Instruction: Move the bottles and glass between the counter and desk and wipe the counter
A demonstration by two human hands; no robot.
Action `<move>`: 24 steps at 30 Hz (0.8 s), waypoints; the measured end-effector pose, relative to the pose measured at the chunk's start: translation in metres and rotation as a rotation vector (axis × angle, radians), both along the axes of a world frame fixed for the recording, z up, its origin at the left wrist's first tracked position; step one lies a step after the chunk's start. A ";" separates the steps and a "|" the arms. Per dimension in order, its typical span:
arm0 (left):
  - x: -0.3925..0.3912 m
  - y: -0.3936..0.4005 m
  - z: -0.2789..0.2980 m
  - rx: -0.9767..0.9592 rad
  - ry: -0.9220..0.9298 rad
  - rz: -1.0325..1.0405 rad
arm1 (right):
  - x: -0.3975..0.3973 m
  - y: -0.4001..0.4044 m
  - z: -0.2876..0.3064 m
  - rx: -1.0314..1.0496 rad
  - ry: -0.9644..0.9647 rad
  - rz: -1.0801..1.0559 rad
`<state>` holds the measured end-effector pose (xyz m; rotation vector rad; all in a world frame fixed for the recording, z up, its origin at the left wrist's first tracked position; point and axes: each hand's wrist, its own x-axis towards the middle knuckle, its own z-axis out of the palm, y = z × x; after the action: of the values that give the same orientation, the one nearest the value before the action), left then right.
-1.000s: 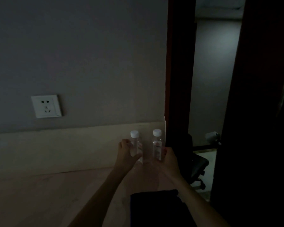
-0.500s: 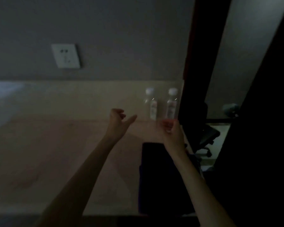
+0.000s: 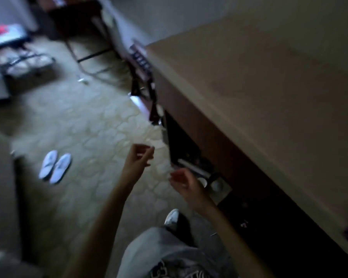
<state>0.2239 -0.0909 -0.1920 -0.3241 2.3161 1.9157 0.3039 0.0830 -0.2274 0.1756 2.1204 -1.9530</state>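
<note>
Below the camera, at about 6 o'clock in the view, I see both bare hands raised in front of the body, and neither one holds anything. My left hand [image 3: 140,157] is loosely curled, with the fingers bent toward the palm, and my right hand [image 3: 184,182] is also half curled and empty; the picture is blurred, so I cannot tell the finger positions more exactly. The long pale counter top [image 3: 259,93] runs from about 12 o'clock to 4 o'clock, on the right of my hands, and the part that I can see is bare. No bottle and no glass shows in this view, so I cannot tell where they stand now. Under the counter, just beside my right hand toward 3 o'clock, there is a dark open compartment [image 3: 185,145] with a small tray [image 3: 221,189] that carries something pale and round; it may be cups, but it is too unclear to say. On the patterned floor [image 3: 92,125] at about 9 o'clock lie white slippers [image 3: 54,167], well apart from the hands. I judge that this is a moment between two steps: the hands are free and the body faces the room. The next move, in my opinion, calls for finding the next object or a cloth, and I see no cloth here.
</note>
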 end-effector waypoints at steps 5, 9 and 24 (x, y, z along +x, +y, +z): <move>0.070 -0.103 -0.108 -0.051 -0.542 0.170 | 0.032 0.013 -0.182 0.269 -0.521 0.138; 0.128 -0.166 -0.160 -0.073 -0.809 0.312 | 0.009 -0.007 -0.228 0.411 -0.661 0.273; -0.091 -0.381 -0.211 0.008 -0.988 0.463 | -0.270 -0.195 -0.207 0.532 -0.714 0.177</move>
<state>0.1333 -0.4721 -0.4032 -1.4993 1.6164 1.3641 0.0339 -0.1117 -0.4347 0.6452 1.9883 -0.9686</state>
